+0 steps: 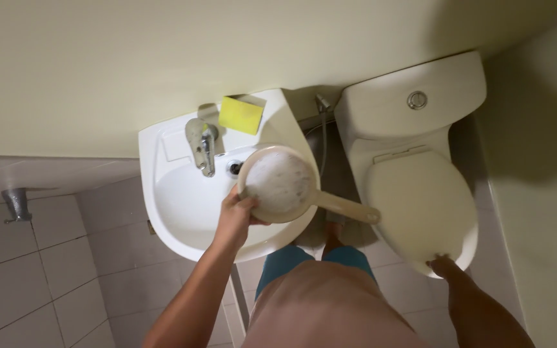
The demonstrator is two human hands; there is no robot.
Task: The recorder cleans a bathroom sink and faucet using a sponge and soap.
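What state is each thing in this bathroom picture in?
Dipper: soapy inside, held over the sink.
Left hand: gripping the dipper's rim.
Right hand: touching the toilet lid.
Toilet lid: closed.
Tap: no water visible.
Sponge: lying on the sink's rim.

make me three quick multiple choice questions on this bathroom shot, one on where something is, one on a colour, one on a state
1. Where does the sponge lie?
A. on the sink's back rim
B. on the toilet lid
C. on the floor

2. What colour is the sponge?
A. blue
B. yellow
C. red

3. What state is the toilet lid in?
A. raised
B. missing
C. closed

Answers:
1 A, it sits on the sink ledge behind the faucet.
2 B, it is plainly yellow.
3 C, the lid lies flat, the right hand at its front edge, while the left hand holds the sudsy dipper over the sink.
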